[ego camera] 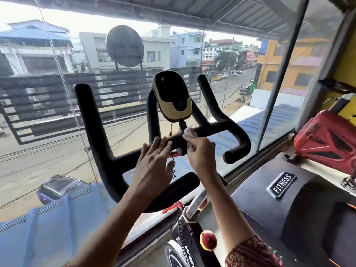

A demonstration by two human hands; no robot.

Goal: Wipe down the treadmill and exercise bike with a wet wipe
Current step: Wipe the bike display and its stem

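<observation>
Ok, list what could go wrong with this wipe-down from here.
1. The wipe, pinched by the right hand, is just under the console; moisture might get into its electronics.
2. The thin cord hanging beside the left hand could snag on a finger and pull loose.

Glass-walled room above a daylit street (pixel 232 87).
Tall window panes (pixel 48 122) face pale buildings (pixel 38 51); a corrugated roof (pixel 192 14) overhangs, a yellow wall (pixel 348 54) stands at the right, and a round dark disc (pixel 124 46), perhaps a sign, stands outside.
</observation>
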